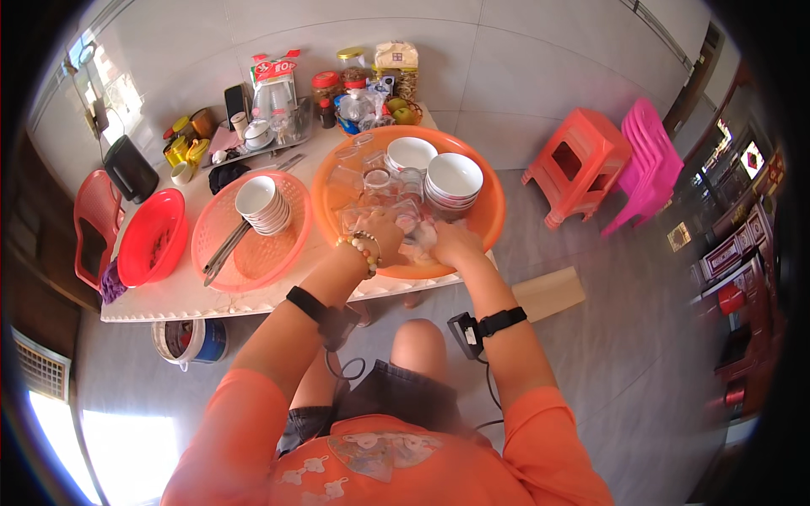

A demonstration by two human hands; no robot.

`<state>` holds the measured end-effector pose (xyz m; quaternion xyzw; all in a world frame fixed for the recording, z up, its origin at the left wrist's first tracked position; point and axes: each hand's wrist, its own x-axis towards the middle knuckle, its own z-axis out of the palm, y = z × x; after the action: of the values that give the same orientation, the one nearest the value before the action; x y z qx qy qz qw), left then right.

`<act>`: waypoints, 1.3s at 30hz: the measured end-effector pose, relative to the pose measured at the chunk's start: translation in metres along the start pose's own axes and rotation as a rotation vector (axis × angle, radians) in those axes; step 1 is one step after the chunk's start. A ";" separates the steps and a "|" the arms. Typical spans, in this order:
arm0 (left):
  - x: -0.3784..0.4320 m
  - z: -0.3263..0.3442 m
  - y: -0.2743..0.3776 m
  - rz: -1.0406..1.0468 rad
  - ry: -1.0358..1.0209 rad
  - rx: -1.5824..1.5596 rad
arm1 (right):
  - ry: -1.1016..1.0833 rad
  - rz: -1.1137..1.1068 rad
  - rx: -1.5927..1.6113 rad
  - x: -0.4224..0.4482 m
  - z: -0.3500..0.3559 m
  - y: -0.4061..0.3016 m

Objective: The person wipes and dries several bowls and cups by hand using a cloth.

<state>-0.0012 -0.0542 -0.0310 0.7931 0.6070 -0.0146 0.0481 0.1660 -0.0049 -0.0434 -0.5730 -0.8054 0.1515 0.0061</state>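
Both hands are down in a large orange plastic basin (495, 196) on the table. My left hand (383, 235), with a bead bracelet at the wrist, curls at a clear glass (407, 218). Close to its right, my right hand (457, 245) grips a pale, cloth-like thing (423, 240); blur and the fingers hide its exact shape. Several clear glasses (377, 179) lie beyond the hands. White bowls stand in two stacks at the basin's back right, one stack (411, 154) behind the other stack (454, 176).
Left of the basin, a pink colander (250, 265) holds stacked white bowls (258, 197) and metal tongs (224, 253). A red basin (152, 237) sits farther left. Jars (326, 85) and a tray (294, 136) line the wall. Plastic stools (579, 164) stand right; a bucket (193, 341) is below.
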 end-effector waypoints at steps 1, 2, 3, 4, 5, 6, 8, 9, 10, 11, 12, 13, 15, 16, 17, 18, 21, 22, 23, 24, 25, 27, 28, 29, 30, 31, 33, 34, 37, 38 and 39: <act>0.000 0.002 -0.001 0.006 -0.003 0.007 | -0.041 0.021 -0.025 0.001 0.001 0.001; 0.001 0.006 -0.002 0.043 0.057 0.043 | -0.039 0.025 -0.017 0.001 0.002 0.003; -0.001 0.006 -0.002 0.078 0.118 0.074 | -0.009 -0.011 0.017 -0.004 -0.002 0.001; 0.001 0.005 -0.003 0.079 0.114 0.076 | 0.020 -0.048 0.050 -0.007 -0.004 0.000; 0.003 0.003 -0.005 0.055 0.044 0.051 | 0.018 -0.048 0.054 -0.002 0.004 0.004; 0.005 -0.001 -0.004 0.036 -0.021 0.025 | 0.194 -0.076 0.201 0.001 0.009 0.009; 0.006 0.013 -0.009 0.091 0.071 -0.042 | 0.375 -0.101 0.347 0.006 0.017 0.022; 0.004 0.016 -0.012 0.138 0.162 -0.105 | 0.385 -0.153 0.493 0.007 0.016 0.024; 0.004 0.018 -0.014 0.139 0.163 -0.099 | 0.394 -0.204 0.639 0.007 0.014 0.024; 0.003 0.021 -0.016 0.107 0.175 -0.150 | 0.399 -0.206 0.643 0.012 0.017 0.027; 0.004 0.020 -0.013 0.084 0.190 -0.205 | 0.389 -0.265 0.754 0.017 0.018 0.032; 0.004 0.018 -0.011 0.095 0.194 -0.201 | 0.379 -0.325 0.865 0.022 0.019 0.037; 0.002 0.016 -0.011 0.072 0.274 -0.372 | 0.347 -0.276 1.078 0.022 0.020 0.038; 0.001 0.019 -0.012 0.074 0.280 -0.367 | 0.297 -0.228 1.291 0.021 0.017 0.035; 0.002 0.023 -0.014 0.108 0.359 -0.445 | 0.302 -0.234 1.292 0.020 0.013 0.033; 0.002 0.026 -0.016 0.140 0.440 -0.523 | 0.256 -0.163 1.353 0.015 0.004 0.027; 0.005 0.028 -0.017 0.101 0.446 -0.650 | 0.159 -0.092 1.409 0.001 -0.016 0.022; 0.007 0.027 -0.017 0.103 0.452 -0.654 | 0.102 -0.091 1.411 -0.001 -0.019 0.023; 0.009 0.026 -0.017 0.086 0.433 -0.695 | 0.103 -0.094 1.405 -0.001 -0.020 0.025; 0.010 0.024 -0.013 0.072 0.412 -0.743 | 0.000 -0.154 1.410 -0.003 -0.021 0.031; 0.012 0.022 -0.010 0.073 0.415 -0.752 | -0.105 -0.213 1.414 -0.003 -0.022 0.036; 0.014 0.020 -0.006 0.059 0.407 -0.792 | -0.238 -0.258 1.421 -0.003 -0.024 0.042; 0.014 0.020 -0.006 0.056 0.411 -0.799 | -0.371 -0.303 1.434 -0.002 -0.024 0.043; 0.014 0.021 -0.005 0.029 0.374 -0.804 | -0.375 -0.301 1.426 -0.002 -0.024 0.043; 0.014 0.020 -0.004 0.003 0.335 -0.809 | -0.380 -0.326 1.355 -0.003 -0.025 0.041; 0.013 0.019 -0.003 0.000 0.338 -0.816 | -0.385 -0.351 1.283 -0.003 -0.025 0.039; 0.012 0.019 0.000 -0.068 0.368 -0.950 | -0.208 -0.408 0.995 0.001 -0.014 0.036; 0.015 0.027 -0.007 -0.079 0.372 -0.953 | -0.037 -0.467 0.711 0.005 -0.006 0.032; 0.027 0.048 -0.024 -0.091 0.355 -1.112 | 0.105 -0.476 0.675 0.015 0.007 0.022; 0.028 0.054 -0.027 -0.086 0.370 -1.150 | 0.097 -0.482 0.672 0.016 0.008 0.021; 0.028 0.053 -0.025 -0.076 0.384 -1.190 | -0.056 -0.398 0.803 0.013 0.000 0.017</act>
<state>-0.0163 -0.0257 -0.0879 0.5968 0.5368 0.4671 0.3708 0.1775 0.0123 -0.0502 -0.3547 -0.7773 0.4634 0.2352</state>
